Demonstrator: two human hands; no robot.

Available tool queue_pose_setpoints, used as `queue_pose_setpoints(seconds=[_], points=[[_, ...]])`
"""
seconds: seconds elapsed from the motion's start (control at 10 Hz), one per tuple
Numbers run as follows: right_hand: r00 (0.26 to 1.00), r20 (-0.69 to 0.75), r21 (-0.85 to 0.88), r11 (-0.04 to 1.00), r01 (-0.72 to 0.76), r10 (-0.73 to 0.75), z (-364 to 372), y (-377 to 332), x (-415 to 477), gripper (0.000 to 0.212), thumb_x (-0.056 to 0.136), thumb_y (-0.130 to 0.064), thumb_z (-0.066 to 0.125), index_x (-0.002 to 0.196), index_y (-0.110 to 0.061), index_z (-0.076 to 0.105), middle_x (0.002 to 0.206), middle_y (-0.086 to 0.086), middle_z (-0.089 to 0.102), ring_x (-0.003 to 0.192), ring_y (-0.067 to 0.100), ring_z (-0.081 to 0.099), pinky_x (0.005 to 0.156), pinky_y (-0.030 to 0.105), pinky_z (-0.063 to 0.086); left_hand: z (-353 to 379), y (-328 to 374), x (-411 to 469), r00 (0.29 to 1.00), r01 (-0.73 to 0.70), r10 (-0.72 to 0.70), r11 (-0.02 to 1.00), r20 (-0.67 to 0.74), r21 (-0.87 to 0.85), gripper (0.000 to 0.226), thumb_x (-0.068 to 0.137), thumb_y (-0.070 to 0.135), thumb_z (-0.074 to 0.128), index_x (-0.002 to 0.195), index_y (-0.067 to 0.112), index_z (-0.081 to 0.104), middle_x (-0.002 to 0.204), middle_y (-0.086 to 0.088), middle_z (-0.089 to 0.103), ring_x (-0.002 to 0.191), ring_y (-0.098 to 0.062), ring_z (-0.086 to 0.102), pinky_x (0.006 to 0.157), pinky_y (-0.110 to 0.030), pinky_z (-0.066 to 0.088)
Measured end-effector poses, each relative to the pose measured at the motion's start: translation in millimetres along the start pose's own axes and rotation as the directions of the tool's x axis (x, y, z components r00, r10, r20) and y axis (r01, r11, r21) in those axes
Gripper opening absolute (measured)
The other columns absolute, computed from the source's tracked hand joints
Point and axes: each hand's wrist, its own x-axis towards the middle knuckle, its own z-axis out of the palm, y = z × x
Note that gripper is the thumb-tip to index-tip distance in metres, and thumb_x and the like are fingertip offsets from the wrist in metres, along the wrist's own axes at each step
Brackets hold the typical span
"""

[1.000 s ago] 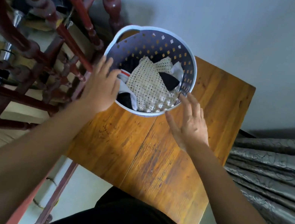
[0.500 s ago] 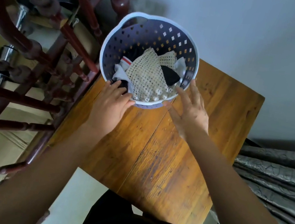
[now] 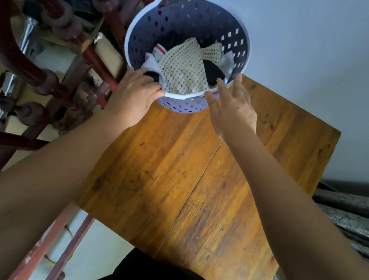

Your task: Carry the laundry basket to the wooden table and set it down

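Lavender plastic with a white rim makes up the laundry basket, which is seen in the upper centre of the frame, at the far left corner of the wooden table. Its perforated wall is pierced by rows of small square holes, and it appears tipped towards the camera. Inside, a cream mesh cloth is laid over a black garment and a white piece with a red stripe. The near rim is gripped by the left hand, whose fingers are curled over the edge at the lower left of the basket. The right hand is held open, fingers spread, against the lower right of the rim; whether it is truly touching cannot be told. Dark red turned wooden furniture is crowded into the upper left of the frame, just beside the basket. A pale wall fills the upper right, and grey patterned fabric is seen at the right edge.
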Motion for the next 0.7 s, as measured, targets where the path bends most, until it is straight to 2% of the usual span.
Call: queue_pose_setpoints(seconds=[0.1,0.2,0.4,0.5,0.6,0.7], points=[[1.0,-0.01,0.014,1.0,-0.007,0.007,2,0,-1,0.065,0.106,-0.062,0.025,0.165,-0.033,0.026,0.178,0.005,0.002,0.16,0.029,0.02,0.109,0.052,0.047,6,-6,1,1.0,-0.002,0.002,1.0,0.009,-0.012,0.045,0.104,0.031,0.045,0.088,-0.002,0.071,0.085,-0.021,0.069,0.111,-0.048,0.063,0.1,-0.065,0.041],[1.0,-0.019,0.03,0.999,-0.018,0.019,6,1,-8,0.065,0.106,-0.063,0.026,0.164,-0.035,0.026,0.178,0.002,0.001,0.159,0.031,0.024,0.109,0.051,0.047,9,0,-6,1.0,0.018,-0.018,1.0,-0.019,-0.015,0.042,0.103,0.03,0.048,0.094,-0.003,0.073,0.091,-0.022,0.072,0.117,-0.048,0.061,0.104,-0.065,0.039],[0.999,-0.013,0.062,0.997,-0.034,0.035,3,0,-3,0.066,0.105,-0.065,0.027,0.164,-0.036,0.027,0.178,0.0,0.0,0.155,0.034,0.033,0.105,0.051,0.049,9,3,-5,0.993,0.093,-0.093,0.996,0.067,0.003,0.045,0.104,0.032,0.043,0.1,-0.002,0.072,0.1,-0.024,0.072,0.127,-0.048,0.056,0.111,-0.065,0.033],[1.0,0.011,0.026,0.999,-0.029,0.029,4,2,-6,0.067,0.105,-0.066,0.024,0.165,-0.036,0.021,0.178,-0.001,-0.004,0.154,0.034,0.035,0.103,0.051,0.05,5,12,-9,0.983,0.123,-0.127,0.992,0.129,0.037,0.048,0.105,0.033,0.038,0.109,-0.003,0.069,0.11,-0.027,0.07,0.133,-0.049,0.049,0.113,-0.064,0.031],[0.998,0.062,0.024,0.999,-0.028,0.026,-5,0,-16,0.069,0.106,-0.063,0.023,0.167,-0.034,0.012,0.177,-0.001,-0.009,0.156,0.032,0.031,0.105,0.05,0.05,-12,31,-12,0.954,0.18,-0.18,0.983,0.239,0.023,0.055,0.106,0.037,0.032,0.123,-0.004,0.063,0.133,-0.029,0.061,0.146,-0.047,0.034,0.118,-0.059,0.029],[0.998,0.066,0.073,0.997,-0.027,0.022,-6,2,-40,0.067,0.107,-0.061,0.023,0.167,-0.032,0.018,0.177,-0.003,0.008,0.156,0.031,0.032,0.107,0.051,0.049,-21,50,-22,0.928,0.284,-0.264,0.958,0.263,-0.038,0.059,0.107,0.042,0.028,0.14,0.0,0.054,0.155,-0.026,0.045,0.153,-0.041,0.024,0.123,-0.055,0.02]])
